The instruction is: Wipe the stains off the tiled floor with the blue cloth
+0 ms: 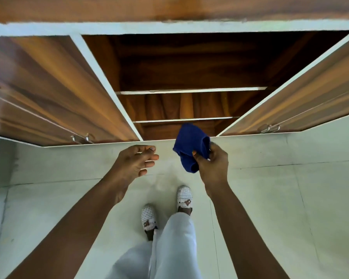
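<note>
Pale tiled floor (270, 198) under me. My white perforated shoes (184, 196) stand on it near 6 o'clock; greyish smudge (163, 182) just ahead, toward 12.

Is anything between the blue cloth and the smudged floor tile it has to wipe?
Nothing visible. The blue cloth hangs from the right hand above the greyish smudge ahead of the shoes; only open air lies between.

Stood upright, both bare forearms stretched forward and down, well apart. Left hand (136, 161) held loose and empty, palm turned inward, fingers (149, 158) half curled and spread toward the right. Right hand (212, 164) closed in a pinching grip on the blue cloth (189, 146), thumb and fingertips bunching it, wrist bent slightly, knuckles facing up, higher than waist level.
</note>
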